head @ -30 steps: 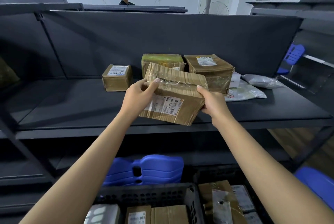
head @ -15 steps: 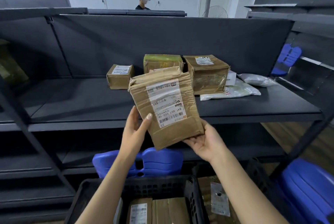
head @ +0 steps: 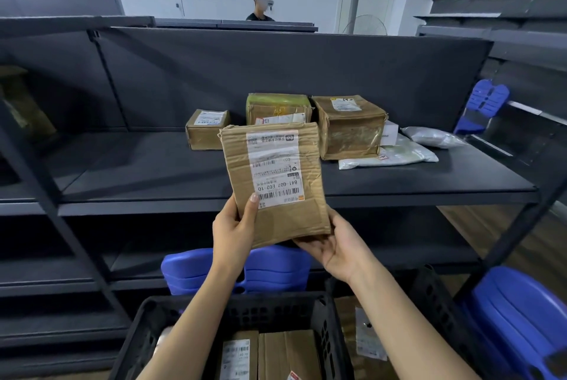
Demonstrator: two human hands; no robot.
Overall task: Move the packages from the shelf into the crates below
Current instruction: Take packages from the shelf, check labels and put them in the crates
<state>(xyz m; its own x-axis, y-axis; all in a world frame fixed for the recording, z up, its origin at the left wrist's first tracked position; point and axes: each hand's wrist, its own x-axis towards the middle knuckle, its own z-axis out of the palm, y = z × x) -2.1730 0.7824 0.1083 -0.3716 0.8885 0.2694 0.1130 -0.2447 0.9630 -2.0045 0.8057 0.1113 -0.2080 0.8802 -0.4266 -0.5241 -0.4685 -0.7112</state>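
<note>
Held package (head: 273, 183) was off the shelf (head: 138, 165), upright in the air just in front of the shelf's near edge, label face toward the camera, above the near crate (head: 233, 303). Left hand (head: 234, 229) gripped its lower left edge, thumb on the label face, fingers hidden behind. Right hand (head: 334, 244) cupped the lower right corner from below, palm up, thumb against the right edge. Both hands were closed on it, neither free. Step in hand, by my read: lower it into a crate. The near crate already held flat boxes (head: 288, 352); its left part was hidden by the forearm, so free room there couldn't be judged. A second crate (head: 435, 296) sat just right of it, also with something inside. To do it well: tip the package flat, keep the right hand under it as support, clear the crate's far rim, then set it down on the boxes rather than drop it. The cardboard looked creased and torn at the top left corner, so a light squeeze only. Left on the shelf: small box (head: 207, 129), green-taped box (head: 277, 106), large box (head: 349, 128) just beside it, and grey poly bags (head: 389, 157) at the right.
</note>
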